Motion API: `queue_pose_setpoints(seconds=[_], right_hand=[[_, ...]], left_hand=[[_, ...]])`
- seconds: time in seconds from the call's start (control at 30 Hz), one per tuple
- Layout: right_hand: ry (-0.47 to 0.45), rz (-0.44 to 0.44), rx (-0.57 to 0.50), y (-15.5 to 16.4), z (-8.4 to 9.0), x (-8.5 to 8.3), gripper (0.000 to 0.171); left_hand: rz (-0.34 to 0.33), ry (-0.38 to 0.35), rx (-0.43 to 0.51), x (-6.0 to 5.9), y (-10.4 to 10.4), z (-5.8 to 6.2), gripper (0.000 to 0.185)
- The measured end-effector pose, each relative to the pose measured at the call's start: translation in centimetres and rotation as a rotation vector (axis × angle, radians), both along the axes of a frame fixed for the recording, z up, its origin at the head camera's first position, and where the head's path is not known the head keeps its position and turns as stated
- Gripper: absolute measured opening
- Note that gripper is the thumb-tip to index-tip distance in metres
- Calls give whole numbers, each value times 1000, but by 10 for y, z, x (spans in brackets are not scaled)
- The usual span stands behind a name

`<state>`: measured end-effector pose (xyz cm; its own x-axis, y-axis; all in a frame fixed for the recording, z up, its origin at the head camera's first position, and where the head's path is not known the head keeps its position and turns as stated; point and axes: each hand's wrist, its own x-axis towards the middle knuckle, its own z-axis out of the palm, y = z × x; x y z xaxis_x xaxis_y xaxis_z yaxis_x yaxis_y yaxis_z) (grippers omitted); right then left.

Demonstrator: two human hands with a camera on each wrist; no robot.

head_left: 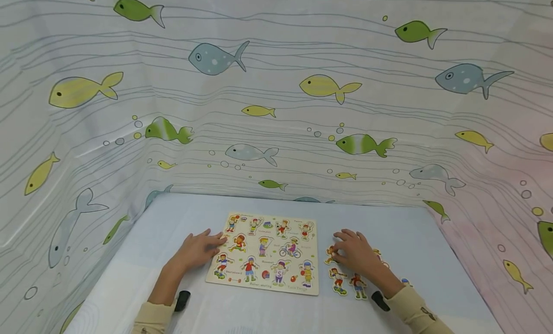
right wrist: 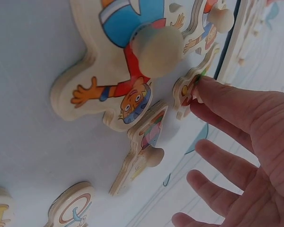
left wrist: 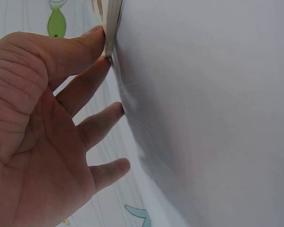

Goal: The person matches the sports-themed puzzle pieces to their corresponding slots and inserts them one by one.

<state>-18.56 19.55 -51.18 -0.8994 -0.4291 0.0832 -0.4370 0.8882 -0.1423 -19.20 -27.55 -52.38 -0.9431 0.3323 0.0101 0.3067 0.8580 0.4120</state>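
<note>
While one puzzle board (head_left: 251,245) is touched at its left edge by the left hand (head_left: 200,250), one wooden piece (right wrist: 181,92) is pinched by the right hand (head_left: 355,252)

The single board is laid flat on the tabletop (head_left: 173,319), about midway between the left and right edges and near the far edge. Eleven figures are shown on it in three rows: four along its far edge, three across its middle, four along its near edge. By the left hand nothing is gripped; its fingers are spread, and the thumb is set against the board's edge.

Between the board's right edge and the tabletop's right edge, the loose pieces are spread. Six can be counted in the right wrist view, the pinched one included, and round knobs (right wrist: 158,51) are seen on three. That one piece is held between thumb and forefinger, the other three fingers being held apart from it. Nearer the board's near right corner, two pieces are left fully in view: a skateboarder (head_left: 338,281) and a figure in red and blue (head_left: 358,287). Others are partly hidden by the right arm.

Two beige sleeves (head_left: 153,317) and two black devices (head_left: 182,301) are worn at the wrists. Beyond the tabletop's far edge, two blue spotted fish (head_left: 213,59) and two green-and-white banded fish (head_left: 363,144) are printed on the sheet (head_left: 285,51).
</note>
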Motion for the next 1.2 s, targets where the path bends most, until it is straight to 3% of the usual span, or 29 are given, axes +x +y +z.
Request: queue_pose_setpoints(seconds=[0.4, 1.2], right_hand=[[22, -17, 17, -1, 6, 1, 11], [80, 73, -119, -21, 20, -8, 11]], left_hand=[[18, -13, -13, -1, -1, -1, 39], [19, -13, -15, -1, -2, -1, 40]])
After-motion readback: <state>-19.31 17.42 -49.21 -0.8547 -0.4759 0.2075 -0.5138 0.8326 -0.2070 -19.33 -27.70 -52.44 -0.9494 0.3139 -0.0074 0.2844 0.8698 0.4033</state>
